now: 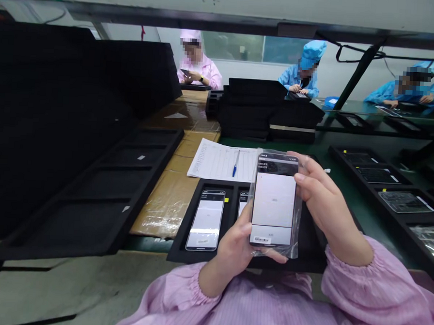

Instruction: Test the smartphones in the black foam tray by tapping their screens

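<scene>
In the head view, both hands are clamped on a phone (274, 199) in a clear plastic sleeve (295, 234), raised above a black tray (178, 250): the left hand (234, 243) grips its lower left edge, the right hand (324, 204) its upper right, with the thumb on the front. The lit screen faces the wearer. In the tray, 1 lit handset (205, 220) lies in plain sight at the left, beside a yellow tab (226, 200); a 2nd handset (242, 199) is mostly hidden by the left hand and the held phone. Just behind the tray lies a printed sheet (212, 160) with a blue pen (236, 164) on it, its right end covered by the phone. Tape-covered cardboard (164, 189) runs along the left, next to a long black tray with compartments (159, 162) and a tall dark mass (60, 101) that blocks the view there. Farther back, a stack of black trays (254, 108) hides part of the bench (321, 151). At the right, another tray (392, 218) bears flat devices. Beyond sit 1 co-worker in pink (211, 72) and others in blue (312, 80), under an overhead shelf (247, 4) crossing the top.
</scene>
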A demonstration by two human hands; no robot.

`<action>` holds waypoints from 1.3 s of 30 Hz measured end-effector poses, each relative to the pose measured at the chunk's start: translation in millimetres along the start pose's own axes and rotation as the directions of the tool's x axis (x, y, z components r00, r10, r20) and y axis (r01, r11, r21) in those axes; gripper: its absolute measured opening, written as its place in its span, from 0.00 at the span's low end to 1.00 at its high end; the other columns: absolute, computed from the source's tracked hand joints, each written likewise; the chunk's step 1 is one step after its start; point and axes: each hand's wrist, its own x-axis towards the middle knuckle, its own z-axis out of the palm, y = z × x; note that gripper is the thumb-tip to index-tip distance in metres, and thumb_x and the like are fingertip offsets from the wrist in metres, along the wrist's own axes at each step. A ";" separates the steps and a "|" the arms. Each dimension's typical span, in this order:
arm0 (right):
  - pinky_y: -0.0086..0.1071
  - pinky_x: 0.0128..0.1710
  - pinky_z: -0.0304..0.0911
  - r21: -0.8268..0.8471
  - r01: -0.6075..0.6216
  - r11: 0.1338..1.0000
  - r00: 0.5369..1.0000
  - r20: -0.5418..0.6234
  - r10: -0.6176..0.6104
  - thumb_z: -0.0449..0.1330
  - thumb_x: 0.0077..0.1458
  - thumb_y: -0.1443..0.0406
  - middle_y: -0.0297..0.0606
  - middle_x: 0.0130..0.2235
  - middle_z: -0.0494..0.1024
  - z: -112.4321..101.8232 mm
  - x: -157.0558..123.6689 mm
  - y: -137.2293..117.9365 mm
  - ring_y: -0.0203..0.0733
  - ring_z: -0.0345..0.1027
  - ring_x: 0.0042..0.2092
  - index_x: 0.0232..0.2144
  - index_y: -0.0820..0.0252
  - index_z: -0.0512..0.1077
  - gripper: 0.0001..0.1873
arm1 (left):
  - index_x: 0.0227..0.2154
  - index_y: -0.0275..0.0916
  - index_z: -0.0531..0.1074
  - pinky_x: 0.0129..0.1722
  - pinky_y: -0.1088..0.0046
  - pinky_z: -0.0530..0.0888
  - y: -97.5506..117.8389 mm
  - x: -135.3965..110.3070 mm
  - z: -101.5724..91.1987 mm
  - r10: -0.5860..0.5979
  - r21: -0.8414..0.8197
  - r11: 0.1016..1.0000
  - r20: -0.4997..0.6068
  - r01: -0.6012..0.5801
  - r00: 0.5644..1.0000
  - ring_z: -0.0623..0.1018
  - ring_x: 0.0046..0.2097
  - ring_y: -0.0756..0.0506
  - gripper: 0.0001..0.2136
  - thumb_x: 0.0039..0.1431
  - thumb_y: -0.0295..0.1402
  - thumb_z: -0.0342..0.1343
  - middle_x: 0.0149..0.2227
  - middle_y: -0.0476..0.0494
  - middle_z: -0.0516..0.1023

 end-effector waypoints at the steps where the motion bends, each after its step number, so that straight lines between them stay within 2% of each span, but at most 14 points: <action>1: 0.47 0.57 0.71 -0.012 0.020 1.000 1.000 -0.004 -0.020 0.61 0.59 0.60 0.38 0.57 0.77 -0.7 -2.1 1.8 0.50 0.72 0.58 0.55 0.51 0.70 0.21 | 0.65 0.47 0.61 0.33 0.62 0.83 -0.4 -0.1 0.0 0.015 0.009 1.000 0.014 -0.015 1.000 0.81 0.44 0.38 0.33 0.56 0.44 0.60 0.54 0.40 0.75; 5: 0.47 0.61 0.68 -0.058 0.099 0.993 0.995 -0.023 -0.101 0.61 0.61 0.61 0.38 0.58 0.77 -2.3 -9.6 7.5 0.48 0.70 0.60 0.57 0.51 0.70 0.22 | 0.62 0.47 0.63 0.32 0.64 0.83 -2.7 -0.7 -1.0 0.055 0.042 0.997 0.066 -0.058 0.996 0.82 0.35 0.42 0.30 0.55 0.40 0.59 0.51 0.42 0.77; 9: 0.44 0.56 0.72 -0.141 0.175 0.974 0.975 -0.114 -0.191 0.63 0.61 0.59 0.38 0.53 0.79 -2.8 -8.6 7.8 0.47 0.76 0.52 0.52 0.52 0.74 0.17 | 0.63 0.45 0.60 0.31 0.66 0.82 -5.7 -0.4 -1.6 0.047 0.054 0.997 0.071 -0.051 0.996 0.83 0.33 0.43 0.34 0.51 0.36 0.60 0.49 0.41 0.78; 13: 0.41 0.46 0.76 -0.360 0.228 0.905 0.919 -0.227 -0.322 0.63 0.62 0.57 0.40 0.46 0.82 -5.4 -1.6 4.2 0.46 0.77 0.45 0.44 0.54 0.77 0.11 | 0.65 0.44 0.55 0.29 0.69 0.81 -8.9 0.0 -3.3 0.024 0.053 0.998 0.094 -0.029 0.995 0.84 0.31 0.42 0.37 0.51 0.35 0.60 0.48 0.40 0.79; 15: 0.44 0.47 0.75 -0.460 0.266 0.847 0.887 -0.227 -0.402 0.62 0.63 0.58 0.41 0.47 0.81 -6.5 -1.3 2.8 0.48 0.77 0.47 0.45 0.55 0.77 0.11 | 0.65 0.43 0.55 0.29 0.68 0.81 -9.9 0.1 -3.4 0.017 0.059 0.998 0.088 -0.023 0.996 0.84 0.31 0.42 0.37 0.51 0.35 0.60 0.48 0.39 0.79; 18: 0.53 0.56 0.69 -0.605 0.381 0.700 0.828 -0.113 -0.549 0.62 0.61 0.61 0.45 0.58 0.74 -4.2 -10.6 2.2 0.55 0.69 0.59 0.53 0.54 0.72 0.18 | 0.64 0.43 0.57 0.28 0.68 0.81 -9.8 0.3 -1.4 0.029 0.070 0.997 0.068 -0.033 0.997 0.83 0.30 0.43 0.36 0.50 0.34 0.59 0.48 0.40 0.79; 21: 0.62 0.66 0.54 -0.755 0.472 0.455 0.767 0.098 -0.634 0.62 0.57 0.64 0.45 0.69 0.60 4.4 -28.6 3.2 0.62 0.52 0.70 0.62 0.52 0.64 0.31 | 0.63 0.42 0.60 0.29 0.69 0.79 -9.3 0.7 1.5 0.058 0.078 0.995 0.047 -0.061 0.997 0.82 0.33 0.44 0.35 0.49 0.34 0.58 0.50 0.40 0.78; 23: 0.66 0.69 0.44 -0.804 0.492 0.334 0.759 0.207 -0.618 0.61 0.55 0.65 0.43 0.72 0.50 10.9 -39.6 4.7 0.65 0.42 0.73 0.67 0.51 0.57 0.38 | 0.62 0.41 0.62 0.31 0.69 0.77 -9.6 0.9 2.3 0.099 0.076 0.992 0.025 -0.101 0.995 0.81 0.39 0.42 0.35 0.48 0.34 0.57 0.53 0.39 0.77; 25: 0.70 0.69 0.38 -0.822 0.493 0.287 0.775 0.265 -0.574 0.60 0.54 0.66 0.43 0.74 0.42 15.2 -46.6 6.7 0.66 0.34 0.74 0.70 0.52 0.50 0.44 | 0.63 0.41 0.62 0.34 0.69 0.76 -10.8 0.8 2.2 0.128 0.072 0.989 0.013 -0.128 0.992 0.80 0.46 0.39 0.35 0.48 0.35 0.56 0.55 0.39 0.76; 27: 0.71 0.68 0.36 -0.829 0.482 0.284 0.801 0.285 -0.527 0.59 0.54 0.66 0.43 0.75 0.37 15.9 -49.7 8.5 0.67 0.29 0.74 0.71 0.53 0.45 0.46 | 0.63 0.40 0.61 0.37 0.66 0.76 -12.2 0.2 1.5 0.130 0.078 0.988 0.009 -0.130 0.992 0.78 0.51 0.36 0.36 0.47 0.35 0.55 0.56 0.38 0.75; 29: 0.72 0.68 0.35 -0.830 0.474 0.295 0.817 0.290 -0.498 0.57 0.53 0.67 0.42 0.75 0.34 13.6 -50.6 9.1 0.67 0.26 0.74 0.72 0.54 0.43 0.48 | 0.64 0.41 0.60 0.38 0.64 0.76 -13.5 -0.6 1.0 0.121 0.086 0.989 -0.001 -0.120 0.993 0.77 0.50 0.36 0.37 0.46 0.36 0.55 0.55 0.38 0.75; 33: 0.73 0.68 0.31 -0.814 0.466 0.348 0.832 0.270 -0.484 0.58 0.51 0.67 0.35 0.75 0.33 8.3 -51.9 7.5 0.67 0.23 0.74 0.72 0.48 0.43 0.50 | 0.64 0.42 0.58 0.39 0.59 0.77 -14.1 -1.0 1.7 0.097 0.072 0.993 0.010 -0.097 0.995 0.79 0.47 0.34 0.38 0.46 0.38 0.54 0.53 0.38 0.76; 35: 0.73 0.68 0.29 -0.796 0.460 0.394 0.845 0.256 -0.470 0.59 0.50 0.67 0.31 0.75 0.32 8.5 -53.2 7.4 0.68 0.22 0.74 0.72 0.43 0.43 0.51 | 0.64 0.41 0.59 0.47 0.54 0.75 -13.5 -0.1 2.9 0.111 0.072 0.991 0.015 -0.112 0.994 0.77 0.52 0.32 0.38 0.46 0.38 0.54 0.54 0.38 0.76; 39: 0.75 0.67 0.28 -0.777 0.440 0.451 0.871 0.246 -0.425 0.62 0.50 0.66 0.27 0.75 0.30 13.6 -56.2 10.9 0.70 0.22 0.74 0.72 0.40 0.43 0.53 | 0.62 0.39 0.61 0.63 0.49 0.65 -12.5 2.6 5.0 0.158 0.089 0.983 0.020 -0.159 0.987 0.68 0.64 0.30 0.37 0.45 0.36 0.53 0.58 0.38 0.73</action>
